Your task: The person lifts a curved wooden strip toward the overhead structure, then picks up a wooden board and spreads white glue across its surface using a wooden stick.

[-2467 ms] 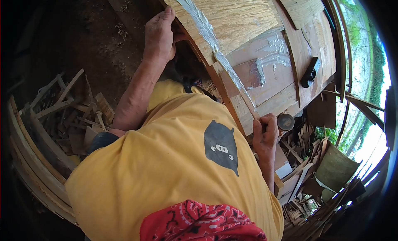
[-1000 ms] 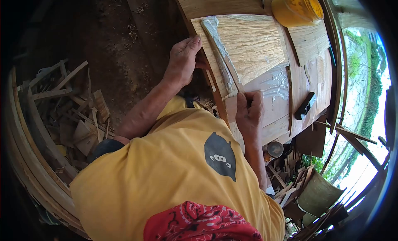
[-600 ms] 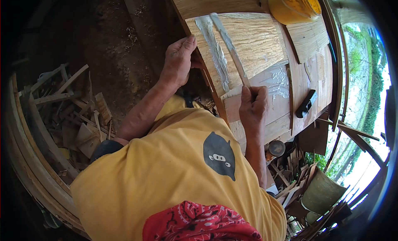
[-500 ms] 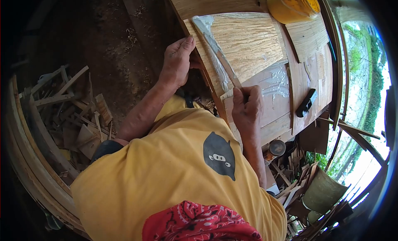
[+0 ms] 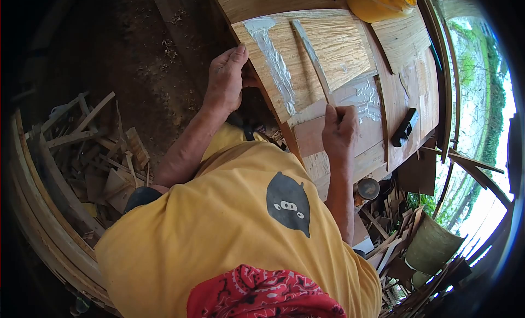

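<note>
My right hand (image 5: 340, 133) is closed around the lower end of a thin wooden stick (image 5: 313, 58) with whitish paste along it. The stick slants over the middle of a pale, grainy wood sheet (image 5: 336, 41). A wet streak of white glue (image 5: 277, 66) runs down the sheet's left side, to the left of the stick. At the sheet's left edge, my left hand (image 5: 226, 80) grips the edge, thumb on top and the other fingers mostly hidden beneath.
A yellow plastic tub (image 5: 381, 3) stands at the worktable's far side. Toward the right lie a black hand plane (image 5: 404, 127) and more white smears on a board (image 5: 358, 96). Wood scraps (image 5: 104, 154) are heaped on the floor at left; a round-topped can (image 5: 368, 189) sits below the table.
My right hand has moved right, taking the stick off the glue streak, which now shows in full. My left hand keeps its hold on the edge.
</note>
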`<state>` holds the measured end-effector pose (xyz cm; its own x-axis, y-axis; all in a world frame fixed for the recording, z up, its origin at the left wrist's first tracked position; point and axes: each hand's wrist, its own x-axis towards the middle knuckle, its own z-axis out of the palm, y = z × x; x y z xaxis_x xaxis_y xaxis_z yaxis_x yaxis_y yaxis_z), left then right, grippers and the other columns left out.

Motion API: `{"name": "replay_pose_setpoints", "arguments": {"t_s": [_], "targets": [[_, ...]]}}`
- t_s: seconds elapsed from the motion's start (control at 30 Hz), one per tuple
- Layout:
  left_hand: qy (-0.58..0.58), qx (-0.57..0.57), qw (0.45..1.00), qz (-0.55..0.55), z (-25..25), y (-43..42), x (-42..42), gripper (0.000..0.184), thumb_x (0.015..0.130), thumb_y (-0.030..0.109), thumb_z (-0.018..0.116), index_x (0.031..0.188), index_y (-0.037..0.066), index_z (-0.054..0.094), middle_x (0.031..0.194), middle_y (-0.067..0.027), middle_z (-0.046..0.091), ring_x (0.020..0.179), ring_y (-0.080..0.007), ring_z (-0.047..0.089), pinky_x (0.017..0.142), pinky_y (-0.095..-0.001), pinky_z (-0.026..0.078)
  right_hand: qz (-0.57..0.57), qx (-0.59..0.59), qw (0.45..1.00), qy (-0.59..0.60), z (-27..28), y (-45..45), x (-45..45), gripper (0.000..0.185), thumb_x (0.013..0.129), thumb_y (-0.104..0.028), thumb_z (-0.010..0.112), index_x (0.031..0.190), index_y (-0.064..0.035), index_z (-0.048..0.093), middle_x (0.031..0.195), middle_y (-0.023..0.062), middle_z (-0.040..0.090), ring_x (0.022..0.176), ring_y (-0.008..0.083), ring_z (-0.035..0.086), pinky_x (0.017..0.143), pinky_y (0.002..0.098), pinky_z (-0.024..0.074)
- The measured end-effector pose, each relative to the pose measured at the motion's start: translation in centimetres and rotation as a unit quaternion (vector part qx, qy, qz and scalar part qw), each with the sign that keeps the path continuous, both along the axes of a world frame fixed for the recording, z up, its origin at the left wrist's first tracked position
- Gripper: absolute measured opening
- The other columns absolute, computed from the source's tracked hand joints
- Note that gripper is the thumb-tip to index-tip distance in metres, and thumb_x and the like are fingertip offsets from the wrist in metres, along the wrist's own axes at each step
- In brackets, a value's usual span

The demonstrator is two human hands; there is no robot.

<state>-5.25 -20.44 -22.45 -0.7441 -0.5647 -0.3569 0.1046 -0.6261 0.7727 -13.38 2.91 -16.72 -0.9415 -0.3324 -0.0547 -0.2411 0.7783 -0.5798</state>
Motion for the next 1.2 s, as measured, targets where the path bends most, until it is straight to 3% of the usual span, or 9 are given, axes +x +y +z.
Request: {"name": "replay_pose_setpoints", "arguments": {"t_s": [0.1, 0.13, 0.37, 0.47, 0.57, 0.67, 0.77, 1.2], "targets": [[0.000, 0.000, 1.000, 0.000, 0.1, 0.1, -0.1, 0.040, 0.106, 0.034, 0.049, 0.114, -0.002, 0.063, 0.101, -0.0083, 0.070, 0.078, -0.0138, 0.071, 0.064, -0.0311, 0.064, 0.033, -0.066, 0.996, -0.049, 0.8, 0.8, 0.6, 0.022, 0.096, -0.016, 0.069, 0.089, 0.0002, 0.056, 0.075, 0.0146, 0.060, 0.069, 0.0259, 0.058, 0.066, 0.0382, 0.0476], [0.002, -0.001, 1.000, -0.003, 0.2, 0.0, -0.1, 0.041, 0.106, 0.035, 0.048, 0.114, -0.002, 0.063, 0.101, -0.0085, 0.070, 0.078, -0.0139, 0.071, 0.064, -0.0310, 0.064, 0.054, -0.103, 0.991, -0.072, 0.8, 1.1, 1.2, 0.023, 0.098, -0.018, 0.067, 0.088, -0.0005, 0.056, 0.072, 0.0113, 0.058, 0.067, 0.0203, 0.054, 0.064, 0.0356, 0.0458], [0.009, 0.001, 1.000, -0.013, -0.5, -0.2, 0.0, 0.041, 0.107, 0.036, 0.048, 0.113, -0.001, 0.064, 0.099, -0.0090, 0.070, 0.077, -0.0146, 0.071, 0.064, -0.0300, 0.064, 0.031, -0.086, 0.962, -0.258, 2.3, 2.8, 2.8, 0.032, 0.106, -0.024, 0.051, 0.086, 0.0006, 0.053, 0.068, 0.0103, 0.056, 0.064, 0.0174, 0.052, 0.061, 0.0357, 0.0445], [0.009, -0.005, 1.000, -0.015, -0.1, 0.0, 0.0, 0.041, 0.107, 0.036, 0.048, 0.114, -0.001, 0.064, 0.099, -0.0089, 0.070, 0.077, -0.0149, 0.071, 0.063, -0.0305, 0.064, 0.057, -0.105, 0.966, -0.229, 2.6, 1.3, 3.1, 0.032, 0.106, -0.022, 0.051, 0.084, 0.0009, 0.053, 0.067, 0.0120, 0.055, 0.063, 0.0189, 0.051, 0.060, 0.0371, 0.0440], [0.006, -0.008, 1.000, -0.020, -0.1, 0.1, 0.1, 0.041, 0.107, 0.032, 0.046, 0.122, -0.003, 0.060, 0.106, -0.0123, 0.071, 0.087, -0.0192, 0.073, 0.070, -0.0339, 0.065, 0.082, -0.089, 0.970, -0.211, 1.2, 1.0, 3.2, 0.038, 0.108, -0.030, 0.048, 0.084, -0.0015, 0.056, 0.067, 0.0028, 0.054, 0.062, 0.0117, 0.050, 0.058, 0.0295, 0.0410], [0.017, -0.009, 0.999, -0.031, -0.2, 0.1, 0.4, 0.040, 0.107, 0.032, 0.046, 0.121, -0.003, 0.061, 0.105, -0.0118, 0.071, 0.086, -0.0186, 0.073, 0.069, -0.0336, 0.065, 0.089, -0.072, 0.972, -0.205, 1.1, 0.1, 3.2, 0.038, 0.108, -0.030, 0.048, 0.083, -0.0017, 0.056, 0.067, 0.0041, 0.055, 0.063, 0.0127, 0.052, 0.059, 0.0303, 0.0420], [0.012, -0.007, 1.000, -0.009, 0.0, 0.6, 0.2, 0.040, 0.106, 0.037, 0.048, 0.110, 0.000, 0.065, 0.095, -0.0068, 0.070, 0.076, -0.0140, 0.071, 0.060, -0.0302, 0.063, 0.091, -0.077, 0.967, -0.223, 1.4, -0.5, 3.1, 0.038, 0.108, -0.029, 0.048, 0.082, -0.0015, 0.055, 0.067, 0.0053, 0.056, 0.063, 0.0135, 0.054, 0.059, 0.0311, 0.0427], [0.013, 0.008, 0.999, -0.033, -0.2, 0.6, 0.9, 0.038, 0.107, 0.031, 0.046, 0.119, -0.003, 0.061, 0.098, -0.0111, 0.071, 0.081, -0.0172, 0.072, 0.068, -0.0341, 0.065, 0.111, -0.056, 0.982, -0.140, 0.0, -0.8, 2.4, 0.036, 0.106, -0.026, 0.052, 0.080, -0.0008, 0.055, 0.063, 0.0073, 0.055, 0.058, 0.0160, 0.054, 0.055, 0.0335, 0.0434]]}}
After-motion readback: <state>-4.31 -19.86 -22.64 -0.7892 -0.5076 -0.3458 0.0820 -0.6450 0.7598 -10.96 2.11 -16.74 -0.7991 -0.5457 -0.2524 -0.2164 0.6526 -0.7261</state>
